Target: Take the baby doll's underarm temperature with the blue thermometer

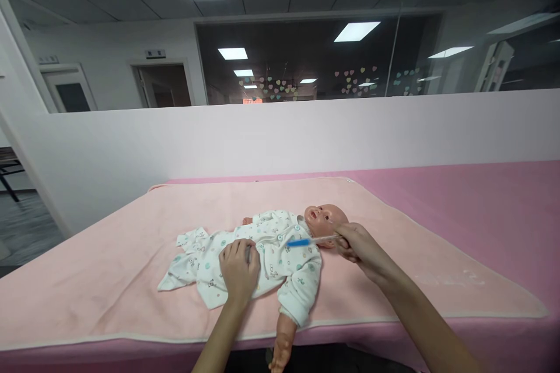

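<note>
Two bare hands: we had both in view, forearms coming in from the lower edge.
Left hand (239, 268): fingers loosely curled, palm down on the doll's clothed middle; a small greyish patch showed by the thumb, and we could not tell whether it was gripped.
Right hand (356, 246): closed in a pinch on the pale end of a thin stick with a blue end (322, 239), just beside the doll's head.
Stick: we saw it held nearly level, blue end pointing left above the doll's chest; contact with the clothes we couldn't tell.
Doll: one brown plastic baby doll in a white printed romper (273, 250), on its back, head to our right, legs to our left, face up.
Near arm of doll (284, 341): stretched toward us, its hand reaching past the table edge.
Blanket: peach cloth with a cream border (126, 262), spread under the doll, faint white marks near its right corner.
Table cover: pink, smooth (485, 210), showing beyond the blanket.
Behind: we noted a low white wall (271, 140) with glass above, and small heart-shaped stickers (277, 90) further back.
</note>
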Demonstrator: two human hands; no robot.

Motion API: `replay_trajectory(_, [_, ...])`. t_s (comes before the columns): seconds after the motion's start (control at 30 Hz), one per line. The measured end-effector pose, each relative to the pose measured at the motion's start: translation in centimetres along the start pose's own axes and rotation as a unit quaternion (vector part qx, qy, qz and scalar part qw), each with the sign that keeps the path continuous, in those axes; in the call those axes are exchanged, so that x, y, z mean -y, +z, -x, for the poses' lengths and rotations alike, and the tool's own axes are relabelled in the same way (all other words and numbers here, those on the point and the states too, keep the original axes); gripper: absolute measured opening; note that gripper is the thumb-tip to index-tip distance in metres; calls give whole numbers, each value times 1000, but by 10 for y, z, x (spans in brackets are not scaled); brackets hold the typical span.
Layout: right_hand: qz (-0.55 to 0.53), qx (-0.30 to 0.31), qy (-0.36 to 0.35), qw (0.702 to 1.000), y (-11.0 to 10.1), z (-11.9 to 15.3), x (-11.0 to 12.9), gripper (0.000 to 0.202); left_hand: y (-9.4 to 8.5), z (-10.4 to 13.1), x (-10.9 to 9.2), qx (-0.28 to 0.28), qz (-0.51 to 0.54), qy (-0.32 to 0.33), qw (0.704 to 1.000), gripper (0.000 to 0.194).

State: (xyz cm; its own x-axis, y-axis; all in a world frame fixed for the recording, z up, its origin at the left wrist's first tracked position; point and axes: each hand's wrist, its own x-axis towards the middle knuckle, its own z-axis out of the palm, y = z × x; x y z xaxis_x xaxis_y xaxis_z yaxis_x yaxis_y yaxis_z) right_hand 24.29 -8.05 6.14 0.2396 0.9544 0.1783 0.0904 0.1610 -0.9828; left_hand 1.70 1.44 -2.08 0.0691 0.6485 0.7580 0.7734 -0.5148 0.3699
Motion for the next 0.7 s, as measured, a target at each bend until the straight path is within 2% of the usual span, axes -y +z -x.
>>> replay_trajectory(0.1, [-28,37,44,998,1,-1,6,52,0,0,-1,1,-4,-2,1000,12])
replay_trajectory(0.13, [-25,31,47,998,2,-2,7,52,0,0,-1,1,-5,-1,1000,12])
replay_trajectory(0.5, [13,-42,-16,999,8,2,13,58,1,0,0,5,-7,-5,1000,13])
replay_trajectory(0.7, [13,-12,-24,1000,12,6,22,57,0,0,0,7,-8,-7,1000,12])
